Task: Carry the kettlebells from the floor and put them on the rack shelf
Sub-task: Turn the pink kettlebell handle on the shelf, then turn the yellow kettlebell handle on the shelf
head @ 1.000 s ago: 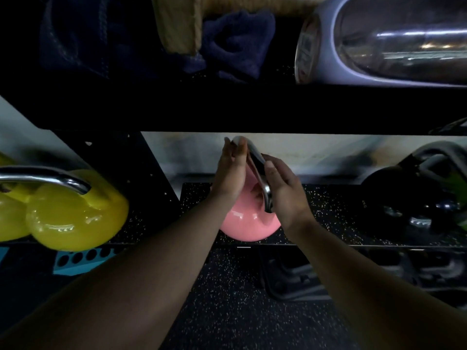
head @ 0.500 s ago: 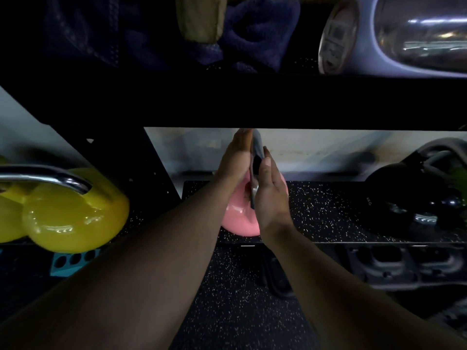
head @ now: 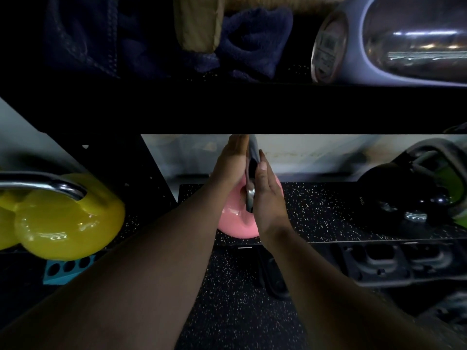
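A pink kettlebell [head: 235, 223] with a steel handle [head: 250, 198] rests on the speckled black rack shelf [head: 328, 218], near its front edge. My left hand [head: 231, 162] lies flat against the left side of the handle, fingertips reaching up under the shelf above. My right hand [head: 267, 198] presses on the right side with straight fingers. The handle is squeezed between both palms, and my hands hide most of it.
Yellow kettlebells [head: 65, 223] sit in the left bay, and a black kettlebell [head: 394, 198] and a green one [head: 452, 183] to the right. A thick black beam [head: 227, 109] hangs low overhead. Above it lie a lilac kettlebell [head: 353, 46] and blue cloth [head: 247, 41]. Black weights [head: 379, 261] sit below.
Both hands slid deeper under the upper shelf with the pink kettlebell. The fingers straightened and the palms closed in against the handle's sides, and the handle now stands more edge-on.
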`<state>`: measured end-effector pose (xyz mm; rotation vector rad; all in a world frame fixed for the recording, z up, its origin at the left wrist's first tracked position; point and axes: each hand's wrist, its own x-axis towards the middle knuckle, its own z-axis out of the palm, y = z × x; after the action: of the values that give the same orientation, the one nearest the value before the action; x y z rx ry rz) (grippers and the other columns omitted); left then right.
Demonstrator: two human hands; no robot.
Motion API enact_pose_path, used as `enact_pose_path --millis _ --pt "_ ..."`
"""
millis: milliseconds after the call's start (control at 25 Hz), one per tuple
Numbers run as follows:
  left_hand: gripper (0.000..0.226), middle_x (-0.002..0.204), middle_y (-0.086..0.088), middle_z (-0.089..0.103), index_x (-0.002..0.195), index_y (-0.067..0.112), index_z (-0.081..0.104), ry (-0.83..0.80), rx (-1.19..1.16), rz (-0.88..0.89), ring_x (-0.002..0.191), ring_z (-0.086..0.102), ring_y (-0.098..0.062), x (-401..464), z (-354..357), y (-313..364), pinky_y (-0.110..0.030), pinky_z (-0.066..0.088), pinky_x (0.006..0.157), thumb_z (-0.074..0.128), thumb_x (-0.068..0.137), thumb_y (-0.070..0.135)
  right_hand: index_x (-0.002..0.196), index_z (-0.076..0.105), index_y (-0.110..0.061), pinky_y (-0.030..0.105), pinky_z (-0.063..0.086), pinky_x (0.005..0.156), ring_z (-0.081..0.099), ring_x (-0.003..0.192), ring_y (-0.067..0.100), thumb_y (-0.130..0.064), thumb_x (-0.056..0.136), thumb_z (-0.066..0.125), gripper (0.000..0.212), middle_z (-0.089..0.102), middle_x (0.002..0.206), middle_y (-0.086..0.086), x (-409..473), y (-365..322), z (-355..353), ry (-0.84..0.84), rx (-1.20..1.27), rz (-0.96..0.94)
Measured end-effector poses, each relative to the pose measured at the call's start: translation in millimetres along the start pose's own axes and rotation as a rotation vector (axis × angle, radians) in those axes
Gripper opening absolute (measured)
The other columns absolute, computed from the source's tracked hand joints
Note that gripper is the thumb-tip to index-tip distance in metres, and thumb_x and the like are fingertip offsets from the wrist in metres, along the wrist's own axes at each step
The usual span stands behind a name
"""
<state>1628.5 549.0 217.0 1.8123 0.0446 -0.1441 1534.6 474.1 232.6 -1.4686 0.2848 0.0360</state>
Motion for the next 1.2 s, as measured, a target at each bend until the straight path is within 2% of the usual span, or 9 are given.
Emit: enact_pose_path --millis 240,360,440,520,640,760,920,1000,1200 --pt "0.060 0.136 -0.015 0.054 0.139 0.019 0.046 -0.034 0.030 -0.060 0.119 0.052 -0.021 0.7 -1.2 -1.0 -0.032 0.035 0.097 0.022 0.099 0.057 0.149 0.036 -0.036 -0.004 0.040 0.061 0.053 0.096 -0.020 -0.047 0.104 0.028 0.047 0.050 0.140 -0.008 -0.6 -2.3 -3.0 -0.016 -0.079 0.010" --pt "0.058 0.143 -0.012 0.052 0.143 0.020 0.044 -0.062 0.002 -0.092 0.129 0.049 -0.026 -7.5 -7.2 7.6 -0.043 0.033 0.111 0.025 0.100 0.055 0.148 0.034 -0.038 0.022 0.046 0.091 0.050 0.121 0.016 -0.052 0.102 0.024 0.049 0.051 0.145 0.007 -0.5 -8.2 -9.7 -0.082 -0.208 0.013" --pt "0.049 0.136 -0.004 0.058 0.135 0.022 0.052 -0.058 0.017 -0.054 0.124 0.052 -0.020 -32.9 -21.1 3.7 -0.039 0.039 0.105 0.037 0.099 0.051 0.146 0.038 -0.034 0.044 0.042 0.106 0.052 0.126 0.026 -0.050 0.102 0.030 0.048 0.055 0.140 0.010 -2.9 -19.2 -19.1 -0.121 -0.267 0.043" --pt "0.041 0.125 0.004 0.064 0.125 0.026 0.061 -0.030 0.027 -0.098 0.112 0.058 -0.013 -69.2 -41.9 -10.6 -0.031 0.044 0.089 0.050 0.094 0.050 0.144 0.042 -0.028 0.050 0.047 0.099 0.060 0.114 0.031 -0.043 0.101 0.043 0.046 0.065 0.124 0.014 -8.4 -30.5 -33.6 -0.093 -0.327 0.071" --pt "0.027 0.111 0.001 0.072 0.111 0.018 0.071 0.033 0.108 -0.165 0.102 0.064 -0.012 -114.5 -78.0 -33.9 -0.027 0.048 0.087 0.063 0.091 0.035 0.126 0.057 -0.023 0.024 0.050 0.062 0.066 0.079 0.017 -0.029 0.097 0.055 0.030 0.071 0.091 0.004 -27.7 -42.8 -58.3 0.017 -0.596 -0.066" --pt "0.011 0.090 0.002 0.074 0.087 0.021 0.075 0.298 0.046 -0.208 0.095 0.067 -0.019 -134.9 -122.8 -39.0 -0.030 0.046 0.080 0.068 0.087 0.029 0.094 0.066 -0.028 0.022 0.043 0.052 0.062 0.063 0.007 -0.020 0.093 0.059 0.010 0.070 0.077 -0.008 -43.9 -51.1 -54.0 0.085 -0.687 -0.219" --pt "0.022 0.078 -0.005 0.066 0.078 0.016 0.064 0.751 -0.025 -0.116 0.082 0.061 -0.030 -149.9 -184.3 -45.5 -0.033 0.037 0.066 0.063 0.085 0.037 0.093 0.067 -0.027 0.021 0.042 0.058 0.060 0.066 0.006 -0.020 0.092 0.058 0.011 0.066 0.077 -0.010 -58.4 -47.9 17.6 -0.052 -0.768 -0.377" --pt "0.021 0.079 -0.006 0.062 0.080 0.014 0.060 0.942 0.007 -0.089 0.082 0.057 -0.031 -155.2 -212.2 -50.7 -0.032 0.032 0.065 0.063 0.087 0.034 0.092 0.065 -0.028 0.013 0.044 0.061 0.062 0.071 0.005 -0.022 0.093 0.057 0.009 0.065 0.078 -0.011 -68.4 -41.6 61.4 -0.135 -0.782 -0.463" --pt "0.044 0.108 -0.019 0.057 0.108 0.000 0.055 1.193 -0.004 -0.087 0.103 0.050 -0.033 -155.9 -315.4 -80.1 -0.031 0.031 0.076 0.069 0.085 0.036 0.092 0.062 -0.028 0.025 0.046 0.068 0.058 0.072 0.004 -0.032 0.091 0.058 0.006 0.064 0.079 -0.010 -82.8 -10.8 207.5 -0.237 -0.761 -0.625"
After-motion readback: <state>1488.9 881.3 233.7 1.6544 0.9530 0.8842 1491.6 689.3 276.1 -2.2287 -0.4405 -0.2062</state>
